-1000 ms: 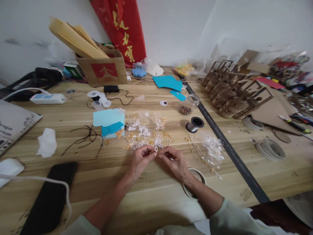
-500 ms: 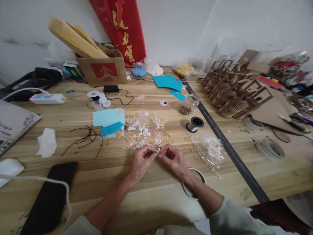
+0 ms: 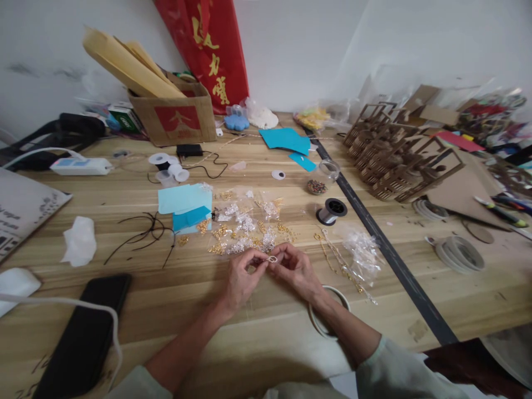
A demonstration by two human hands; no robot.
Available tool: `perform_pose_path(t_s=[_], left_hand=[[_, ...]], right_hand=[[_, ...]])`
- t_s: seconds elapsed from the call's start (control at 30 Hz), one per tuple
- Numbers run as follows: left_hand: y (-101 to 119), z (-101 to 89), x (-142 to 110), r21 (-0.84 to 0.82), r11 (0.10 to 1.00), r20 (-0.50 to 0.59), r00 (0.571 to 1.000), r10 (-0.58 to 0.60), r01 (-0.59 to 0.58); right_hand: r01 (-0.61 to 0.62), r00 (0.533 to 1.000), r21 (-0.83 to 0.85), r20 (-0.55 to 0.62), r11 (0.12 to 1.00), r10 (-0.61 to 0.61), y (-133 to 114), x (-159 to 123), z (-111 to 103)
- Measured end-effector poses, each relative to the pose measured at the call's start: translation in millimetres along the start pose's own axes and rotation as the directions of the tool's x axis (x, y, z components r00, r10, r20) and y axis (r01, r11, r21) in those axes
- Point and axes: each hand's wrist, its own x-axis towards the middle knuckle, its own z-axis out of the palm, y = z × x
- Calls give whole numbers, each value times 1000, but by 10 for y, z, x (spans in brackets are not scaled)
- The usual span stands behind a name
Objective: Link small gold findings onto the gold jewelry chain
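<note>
Between my fingertips is a small shiny ring-shaped piece (image 3: 271, 259), too small to tell its exact kind. My left hand (image 3: 246, 275) pinches it from the left, and my right hand (image 3: 294, 270) pinches it from the right. A fine thread or wire seems to hang below my left hand. Just beyond my hands lie small gold and silver beads or findings (image 3: 245, 224), some on clear plastic. To the right are chains (image 3: 338, 260) in gold and silver and a spool of wire (image 3: 331, 211). My right forearm crosses over a roll of tape (image 3: 328, 327).
Light blue paper (image 3: 183, 199) and black cord (image 3: 149, 235) lie left of the beads. A black phone (image 3: 85, 332) rests at the near left. Crumpled clear plastic bags (image 3: 363, 255) sit to the right. A jar of beads (image 3: 320, 183) and brown wooden basket-like pieces (image 3: 394, 160) stand farther back.
The small ring-shaped piece has turned and now shows as an oval loop between my fingertips. My hands have barely shifted; both still pinch.
</note>
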Motion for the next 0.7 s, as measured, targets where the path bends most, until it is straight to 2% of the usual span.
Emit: perform_pose_path(t_s=[0.33,0.57,0.7], left_hand=[[-29,7,-5,54,996,-39,997,68,-66],[-60,-3,-20,170,963,-23,976,217,-210],[-85,-3,-22,174,955,-32,968,250,-241]], right_hand=[[-76,997,96,5,992,76,0,10,11],[-92,996,142,23,986,89,31,19,2],[-88,996,145,22,985,86,26,20,3]])
